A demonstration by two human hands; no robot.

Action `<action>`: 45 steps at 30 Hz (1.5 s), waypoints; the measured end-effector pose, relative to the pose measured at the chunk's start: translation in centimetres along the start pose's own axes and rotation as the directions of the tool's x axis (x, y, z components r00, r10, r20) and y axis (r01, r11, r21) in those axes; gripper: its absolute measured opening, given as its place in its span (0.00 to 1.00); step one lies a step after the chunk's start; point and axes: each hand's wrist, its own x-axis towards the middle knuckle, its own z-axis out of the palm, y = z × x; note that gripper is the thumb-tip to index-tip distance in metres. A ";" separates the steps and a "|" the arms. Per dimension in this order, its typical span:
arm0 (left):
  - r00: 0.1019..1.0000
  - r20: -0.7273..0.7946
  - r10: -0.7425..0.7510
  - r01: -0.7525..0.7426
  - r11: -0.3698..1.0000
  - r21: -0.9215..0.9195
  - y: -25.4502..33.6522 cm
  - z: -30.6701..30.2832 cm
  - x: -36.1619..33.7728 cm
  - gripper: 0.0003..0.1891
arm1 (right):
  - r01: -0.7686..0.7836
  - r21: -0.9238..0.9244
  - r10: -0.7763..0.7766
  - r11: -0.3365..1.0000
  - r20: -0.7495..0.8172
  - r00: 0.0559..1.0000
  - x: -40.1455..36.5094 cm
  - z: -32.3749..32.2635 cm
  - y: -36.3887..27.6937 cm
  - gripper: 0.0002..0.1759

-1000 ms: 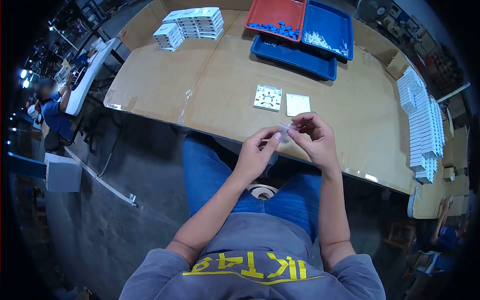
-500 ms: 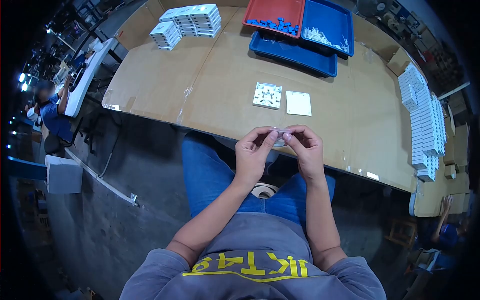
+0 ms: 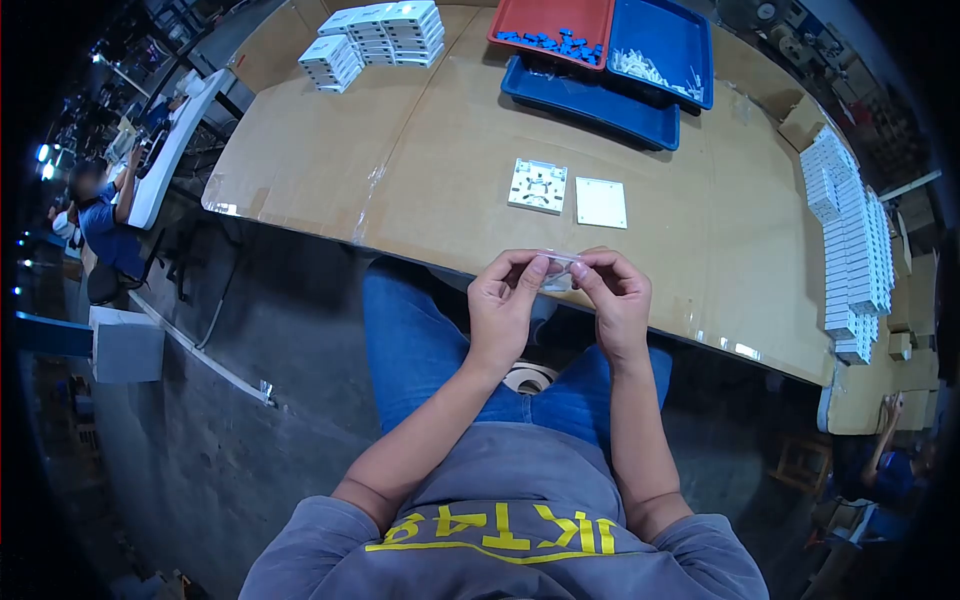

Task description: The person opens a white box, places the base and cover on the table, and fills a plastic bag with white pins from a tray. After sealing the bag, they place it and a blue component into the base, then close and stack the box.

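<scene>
Between my two hands, just over the table's front edge, is a small clear plastic bag [image 3: 558, 272]. My left hand [image 3: 506, 300] pinches its left side between thumb and fingers. On the right side, my right hand [image 3: 617, 296] grips it in the same way. What is inside the bag, if anything, is too small to tell. Beyond my hands a white square housing [image 3: 538, 187] with dark internal parts lies on the cardboard-covered table [image 3: 440, 190]. Right beside it is a flat white square plate [image 3: 601, 203].
Farther back sit a red tray [image 3: 548, 22] with blue pieces, a blue tray [image 3: 662, 45] with white pieces and a lower blue tray [image 3: 590, 107]. White units [image 3: 385, 35] are stacked back left, more [image 3: 845, 240] at right. Persons [image 3: 108, 225] [image 3: 890, 465] are at both sides.
My hands have moved slightly apart, and more of the clear bag shows between them. The view has shifted a little.
</scene>
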 end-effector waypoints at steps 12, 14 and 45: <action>0.993 0.012 0.114 -0.112 0.988 -0.110 -0.9 0.5 -0.7 0.08 | 0.003 0.236 -0.007 0.972 0.014 1.000 -0.6 0.7 1.7 0.04; 0.994 -0.013 0.113 -0.114 0.987 -0.115 -0.9 0.6 -0.8 0.08 | -0.026 0.249 0.027 0.968 -0.003 1.000 -0.8 1.2 1.7 0.04; 0.980 0.187 0.061 -0.059 0.998 -0.015 -0.1 -0.1 -0.3 0.08 | 0.038 0.056 -0.042 0.998 0.083 0.996 -0.4 -0.1 -0.4 0.05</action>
